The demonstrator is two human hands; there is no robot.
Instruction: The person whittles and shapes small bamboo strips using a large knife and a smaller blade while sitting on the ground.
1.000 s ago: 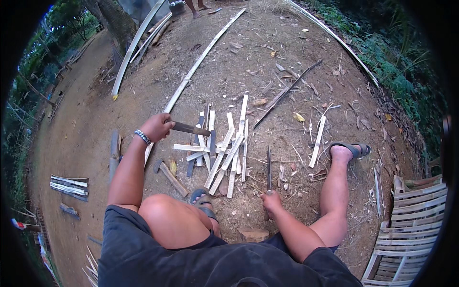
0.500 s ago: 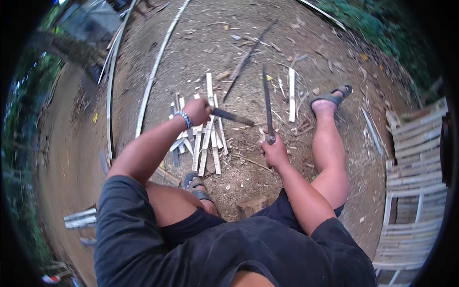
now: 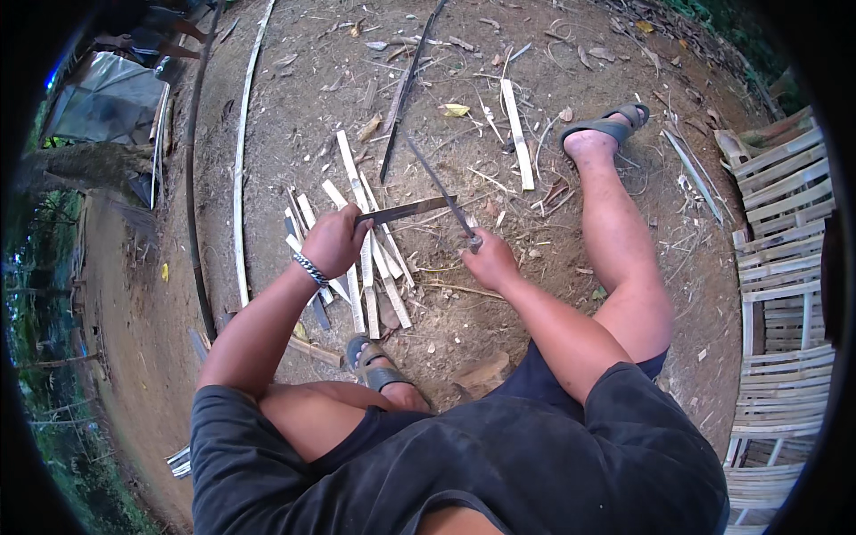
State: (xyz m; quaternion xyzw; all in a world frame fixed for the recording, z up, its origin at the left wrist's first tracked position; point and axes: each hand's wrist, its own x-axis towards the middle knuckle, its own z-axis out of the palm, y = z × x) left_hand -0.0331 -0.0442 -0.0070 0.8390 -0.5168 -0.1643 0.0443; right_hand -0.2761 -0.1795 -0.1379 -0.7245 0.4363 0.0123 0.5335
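Observation:
My left hand point(image 3: 337, 242), with a bracelet at its wrist, is closed on one end of a short, dark bamboo strip point(image 3: 403, 211) that points right. My right hand point(image 3: 493, 262) grips a long, narrow-bladed knife point(image 3: 436, 185), its blade slanting up and to the left. Near the strip's free end the blade crosses it; whether they touch I cannot tell. Under my left hand lies a loose pile of pale split bamboo strips point(image 3: 368, 276), partly hidden by that hand.
One pale strip point(image 3: 515, 134) lies apart near my sandalled right foot point(image 3: 606, 132). Long poles point(image 3: 242, 160) run along the ground at left, and a dark split length point(image 3: 410, 89) lies ahead. A slatted bamboo frame point(image 3: 785, 267) stands at right. Another person's legs point(image 3: 169, 40) show at far left.
The strip's free end has swung upward, and the knife has tilted left so its blade now crosses the strip. Both hands keep their hold. The view has shifted slightly.

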